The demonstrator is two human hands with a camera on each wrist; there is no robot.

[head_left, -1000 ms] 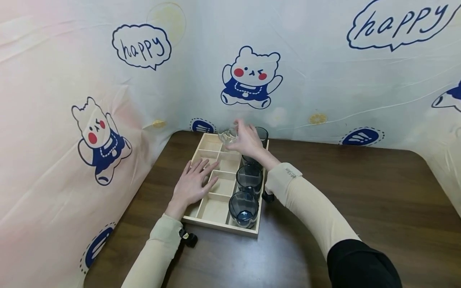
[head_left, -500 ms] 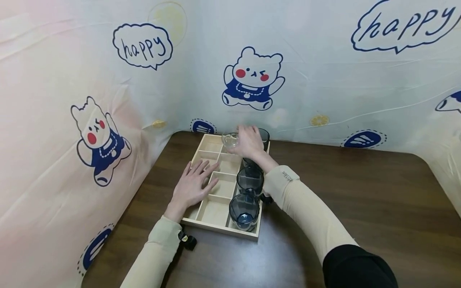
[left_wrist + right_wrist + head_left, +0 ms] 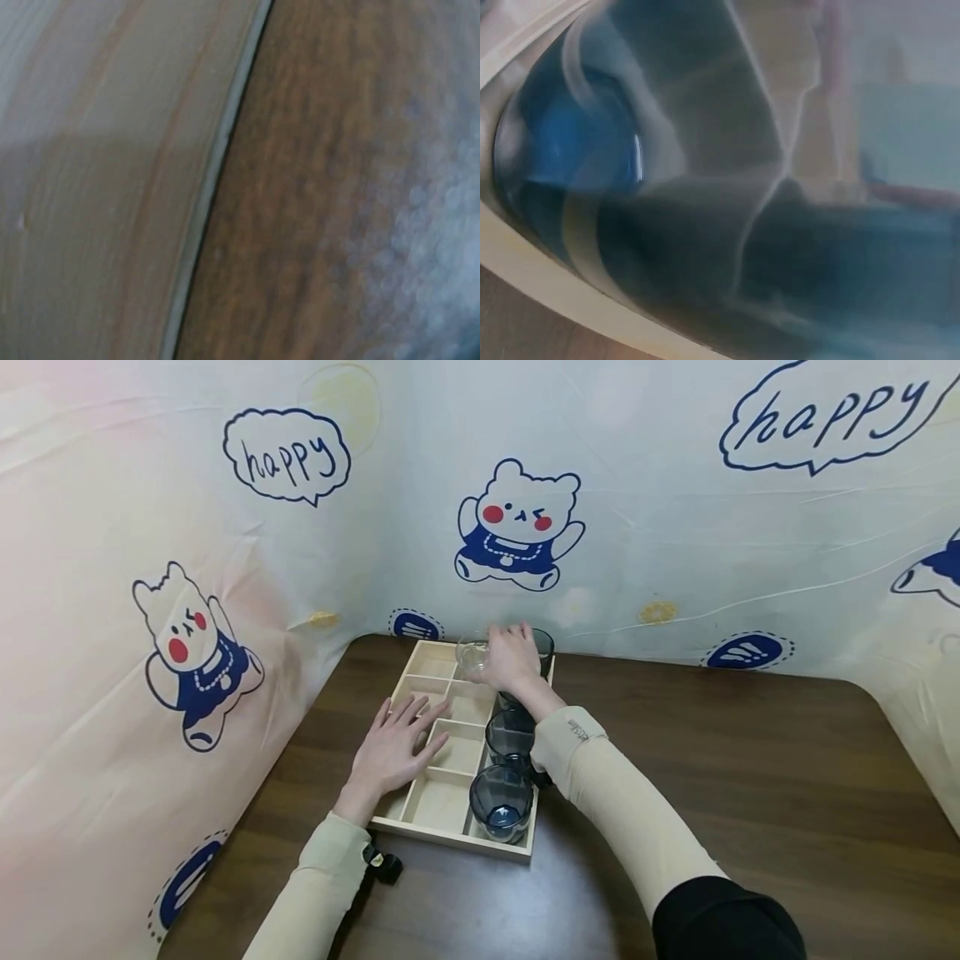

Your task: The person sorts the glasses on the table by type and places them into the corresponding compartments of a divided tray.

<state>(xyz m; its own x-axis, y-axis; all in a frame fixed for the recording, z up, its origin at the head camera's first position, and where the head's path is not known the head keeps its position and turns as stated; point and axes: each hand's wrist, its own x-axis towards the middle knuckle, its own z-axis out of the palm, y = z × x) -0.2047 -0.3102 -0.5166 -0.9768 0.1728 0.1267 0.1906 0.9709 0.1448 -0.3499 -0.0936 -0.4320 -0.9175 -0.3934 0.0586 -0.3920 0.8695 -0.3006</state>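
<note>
A pale wooden tray (image 3: pixel 450 838) with dividers lies on the table. My right hand (image 3: pixel 512 660) is at its far end and holds a clear drinking glass (image 3: pixel 470 653) over the far middle compartment; the hand hides the glass's right side. Spread flat across the tray's left side is my left hand (image 3: pixel 392 753), its fingers straight on the dividers. Along the tray's right column stand several smoky dark glasses, with one dark glass (image 3: pixel 501 802) at the near end and another glass (image 3: pixel 511 735) behind it. A dark glass (image 3: pixel 697 135) fills the right wrist view, close up.
A dark brown wooden table (image 3: pixel 712 777) extends right of the tray. Behind and to the left hangs a printed cloth (image 3: pixel 637 543) with bears and lettering. The left wrist view shows the tray's pale wood (image 3: pixel 97 210) meeting the tabletop (image 3: pixel 322 195).
My right hand has sunk a little at the tray's far end, and the clear glass has come down with it. The left hand stays on the tray.
</note>
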